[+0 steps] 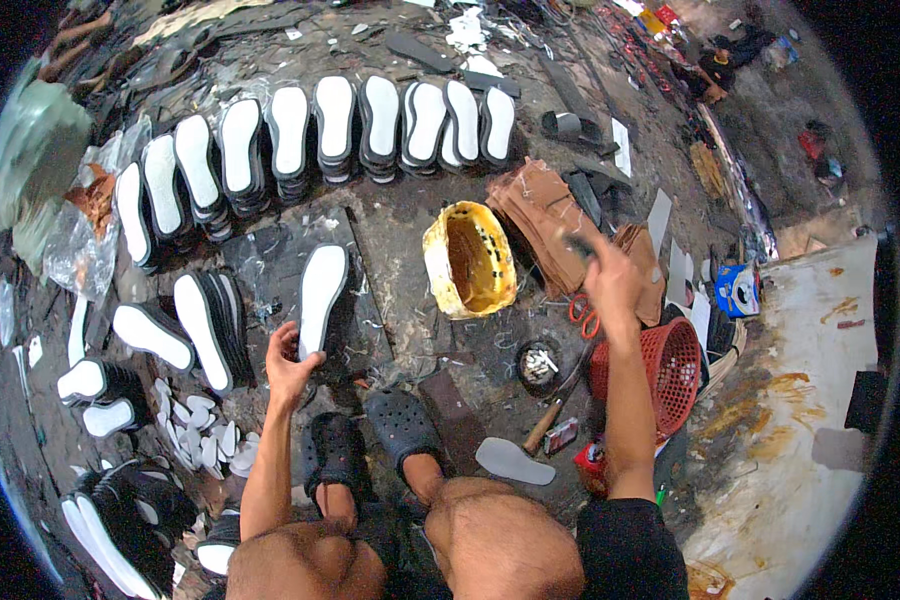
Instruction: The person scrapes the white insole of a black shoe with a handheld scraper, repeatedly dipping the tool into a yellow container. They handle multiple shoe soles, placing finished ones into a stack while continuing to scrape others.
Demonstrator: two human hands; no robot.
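Observation:
My left hand (292, 362) grips the heel end of a white-topped shoe sole (323, 300), its thumb on the near edge. The sole lies over a dark board (260, 270) in front of me. Farther right, my right hand (612, 278) is closed around a short dark object (576, 243), too blurred to name. It hovers over a stack of brown sheets (540, 215). Between the hands stands a yellow-stained tub (435, 262) with residue on its inside walls. Red-handled scissors (584, 318) lie just below the right hand.
Stacks of white-topped soles (289, 125) form an arc at the far side; more stacks (205, 325) stand left. A red basket (675, 365), a small bowl of white bits (539, 366), a hammer (542, 428) and a grey insole (513, 461) lie right, near my dark clogs (402, 420).

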